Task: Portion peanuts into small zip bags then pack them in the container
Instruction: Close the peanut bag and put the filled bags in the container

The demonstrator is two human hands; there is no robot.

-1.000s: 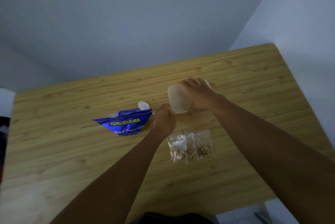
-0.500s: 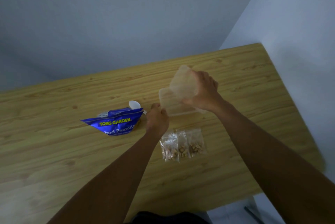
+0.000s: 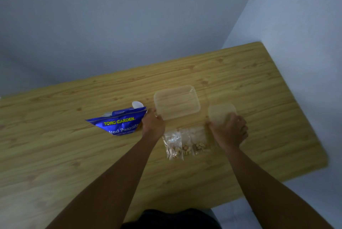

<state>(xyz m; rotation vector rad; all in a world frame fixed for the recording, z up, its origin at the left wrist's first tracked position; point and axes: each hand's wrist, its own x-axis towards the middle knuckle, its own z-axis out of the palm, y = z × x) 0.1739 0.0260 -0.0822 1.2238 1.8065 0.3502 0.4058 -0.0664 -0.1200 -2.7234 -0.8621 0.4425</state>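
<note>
At the middle of the table (image 3: 259,84), the open container (image 3: 176,102) stands with its near left corner held by the left hand (image 3: 153,126), whose fingers are curled on the rim. The lid (image 3: 220,113) is gripped in the right hand (image 3: 229,131), just right of the container. Three filled zip bags (image 3: 185,144) lie overlapping just in front of the container, between the hands. Both hands are occupied, so no bag can be lifted until the lid is set down; if it is laid on the bags, they may be dragged. The container is probably light and may be tipped by a pull at its corner. The peanut pouch (image 3: 120,124) and spoon (image 3: 137,104), just beside the left hand, may be knocked. Whether the bags are sealed cannot be told.
</note>
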